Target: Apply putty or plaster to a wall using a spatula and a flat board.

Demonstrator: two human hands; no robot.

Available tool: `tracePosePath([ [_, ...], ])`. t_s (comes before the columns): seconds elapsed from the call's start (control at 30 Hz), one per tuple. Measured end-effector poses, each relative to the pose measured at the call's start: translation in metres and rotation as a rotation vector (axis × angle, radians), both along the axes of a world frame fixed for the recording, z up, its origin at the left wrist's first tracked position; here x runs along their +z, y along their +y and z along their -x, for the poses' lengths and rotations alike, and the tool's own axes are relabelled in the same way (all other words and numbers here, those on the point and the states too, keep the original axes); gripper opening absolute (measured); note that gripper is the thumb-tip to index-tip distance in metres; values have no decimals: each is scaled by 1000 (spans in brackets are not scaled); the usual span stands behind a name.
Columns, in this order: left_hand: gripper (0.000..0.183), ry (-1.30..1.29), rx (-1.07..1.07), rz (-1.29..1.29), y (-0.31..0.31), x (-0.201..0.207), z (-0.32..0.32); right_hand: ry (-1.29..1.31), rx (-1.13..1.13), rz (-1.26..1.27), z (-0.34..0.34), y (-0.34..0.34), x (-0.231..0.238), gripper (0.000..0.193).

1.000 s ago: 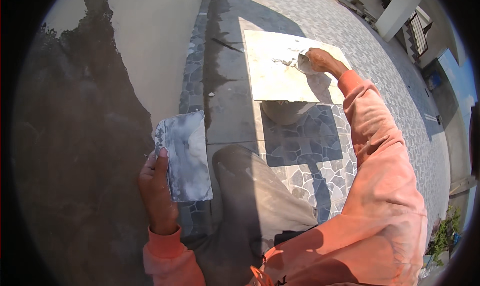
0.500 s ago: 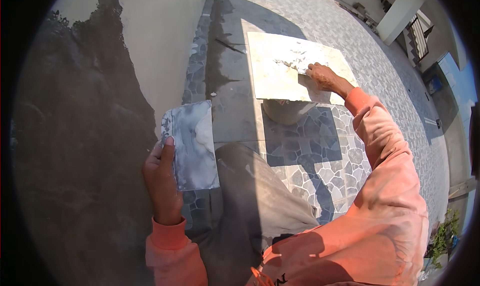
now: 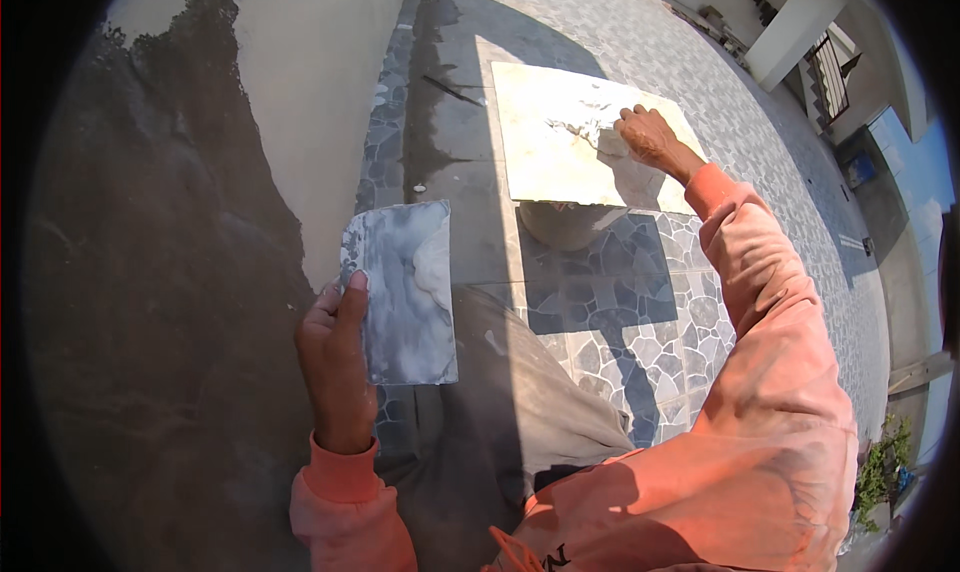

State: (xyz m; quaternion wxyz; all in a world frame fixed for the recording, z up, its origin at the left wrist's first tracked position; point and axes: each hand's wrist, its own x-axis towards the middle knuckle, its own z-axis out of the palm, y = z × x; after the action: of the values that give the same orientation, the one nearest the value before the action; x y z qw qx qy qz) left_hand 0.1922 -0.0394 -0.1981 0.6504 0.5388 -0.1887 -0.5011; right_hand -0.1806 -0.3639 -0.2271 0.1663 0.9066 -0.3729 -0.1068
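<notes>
My left hand grips a thin rectangular plate by its left edge, thumb on top. The plate is smeared grey and white, and a thick ridge of white paste sits along its right side. At the far right, my right hand is closed just over a pale flat board. What its curled fingers hold, if anything, is hidden. White paste lies in lumps on the board beside those fingers. A round bucket shows under the board.
A wall rises on the left, with a dark, damp-looking coat over much of it. Stone-patterned tiles cover the floor around my bent leg. A dark thin strip lies near the wall. Stairs with a railing stand far right.
The plate and my left hand have shifted slightly right. My right hand has risen a little and moved slightly away from the paste on the board.
</notes>
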Motion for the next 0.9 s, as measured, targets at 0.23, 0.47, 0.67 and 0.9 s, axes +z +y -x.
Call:
tracePosePath([
  [0.23,24,-2,-2,-18,1,-5,-5,18,-27,-108,-10,-9,10,16],
  [0.47,23,-14,4,-31,3,-5,-1,-18,-88,-56,-16,-20,17,21],
  [0.67,24,-109,-11,-51,6,-8,-2,31,-7,-194,-32,-3,19,18],
  [0.9,23,-79,-23,1,5,-10,-3,-30,166,-209,-30,5,4,13],
])
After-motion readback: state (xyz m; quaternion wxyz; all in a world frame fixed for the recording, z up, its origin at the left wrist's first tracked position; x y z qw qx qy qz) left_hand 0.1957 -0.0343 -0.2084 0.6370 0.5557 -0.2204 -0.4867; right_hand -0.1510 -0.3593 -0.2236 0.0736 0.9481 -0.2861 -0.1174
